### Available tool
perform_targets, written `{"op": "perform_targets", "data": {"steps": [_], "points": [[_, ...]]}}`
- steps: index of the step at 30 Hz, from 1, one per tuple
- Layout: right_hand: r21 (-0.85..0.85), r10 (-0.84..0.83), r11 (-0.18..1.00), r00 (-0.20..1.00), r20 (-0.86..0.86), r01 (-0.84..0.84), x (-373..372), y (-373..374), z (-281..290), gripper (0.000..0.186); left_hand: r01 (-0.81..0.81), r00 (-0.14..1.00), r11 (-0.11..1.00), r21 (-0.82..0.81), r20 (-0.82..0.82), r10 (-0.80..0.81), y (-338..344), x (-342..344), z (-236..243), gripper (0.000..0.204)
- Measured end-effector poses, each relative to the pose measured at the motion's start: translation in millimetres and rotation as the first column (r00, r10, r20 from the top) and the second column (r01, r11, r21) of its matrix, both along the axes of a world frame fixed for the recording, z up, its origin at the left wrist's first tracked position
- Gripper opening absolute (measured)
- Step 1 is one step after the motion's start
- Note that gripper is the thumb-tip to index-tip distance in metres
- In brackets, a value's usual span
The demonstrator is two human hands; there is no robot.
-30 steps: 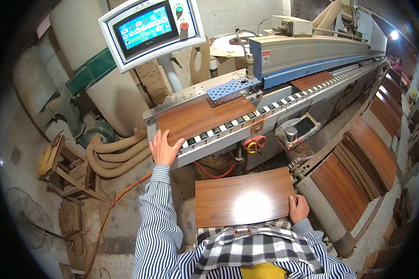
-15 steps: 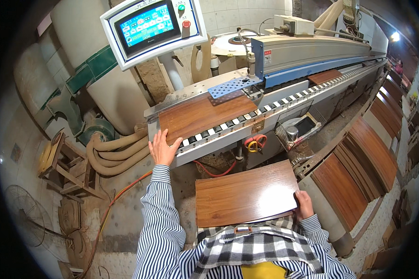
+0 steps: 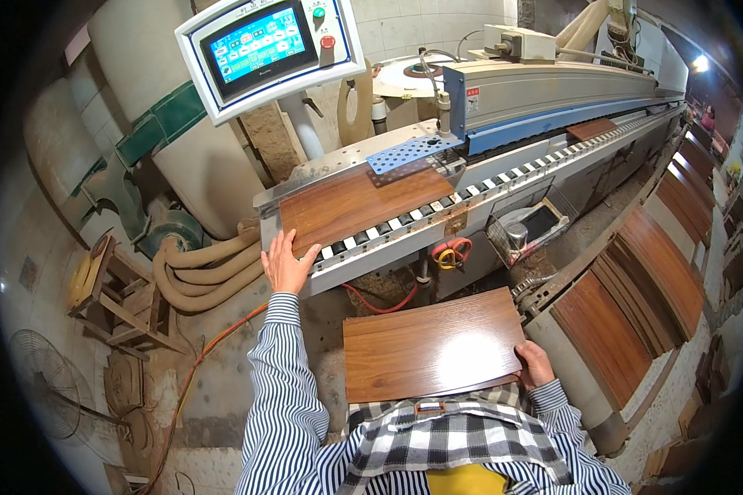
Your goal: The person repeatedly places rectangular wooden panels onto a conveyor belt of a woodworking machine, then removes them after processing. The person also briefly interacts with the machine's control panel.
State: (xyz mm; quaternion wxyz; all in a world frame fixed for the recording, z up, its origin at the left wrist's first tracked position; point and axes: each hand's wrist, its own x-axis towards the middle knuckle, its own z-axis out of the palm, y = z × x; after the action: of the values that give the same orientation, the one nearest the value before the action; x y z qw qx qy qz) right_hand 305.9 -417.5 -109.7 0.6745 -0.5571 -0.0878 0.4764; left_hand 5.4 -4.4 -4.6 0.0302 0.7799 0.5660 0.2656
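Note:
My left hand [image 3: 287,262], fingers spread, lies at the near left corner of a brown wood-grain board [image 3: 355,206]. That board rests flat on the infeed table of a long edge-banding machine [image 3: 545,99], its far end under a blue perforated plate [image 3: 413,153]. Against my lap, a second wood-grain board [image 3: 429,342] lies on what looks like at least one more board. My right hand [image 3: 535,363] grips its right edge, thumb on top and the other fingers mostly hidden. Farther along the machine, another board [image 3: 593,129] sits beside the black-and-white roller track [image 3: 504,177].
A control panel [image 3: 264,49] on a post stands at the upper left. Flexible hoses [image 3: 210,268], a wooden stool [image 3: 124,293] and a fan [image 3: 49,379] are at left. Stacked boards [image 3: 607,338] line the right. Scissors with red and yellow handles [image 3: 451,253] hang on the machine's front.
The board farther along the machine has travelled away to the right. The lap board and my right hand have shifted very slightly left; my left hand stays at the corner.

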Motion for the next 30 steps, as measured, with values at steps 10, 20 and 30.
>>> {"op": "perform_targets", "data": {"steps": [10, 20, 30], "points": [[-0.023, -0.026, 0.999, 1.000, 0.009, 0.027, -0.3, 1.0, -4.2, 0.016, 0.022, 0.999, 1.000, 0.005, 0.033, -0.022, 1.5, -1.6, -1.1, 0.073], [0.001, 0.003, 1.000, 1.000, 0.007, -0.003, 0.9, 0.5, -2.5, 0.017, 0.037, 0.999, 0.999, -0.013, 0.034, -0.036, 4.2, -4.4, -2.5, 0.073], [-0.009, 0.031, 0.999, 0.999, 0.028, -0.030, 4.3, -1.3, -6.8, 0.022, 0.081, 0.994, 0.995, -0.056, 0.074, -0.077, 4.8, -8.7, 3.0, 0.068]]}}
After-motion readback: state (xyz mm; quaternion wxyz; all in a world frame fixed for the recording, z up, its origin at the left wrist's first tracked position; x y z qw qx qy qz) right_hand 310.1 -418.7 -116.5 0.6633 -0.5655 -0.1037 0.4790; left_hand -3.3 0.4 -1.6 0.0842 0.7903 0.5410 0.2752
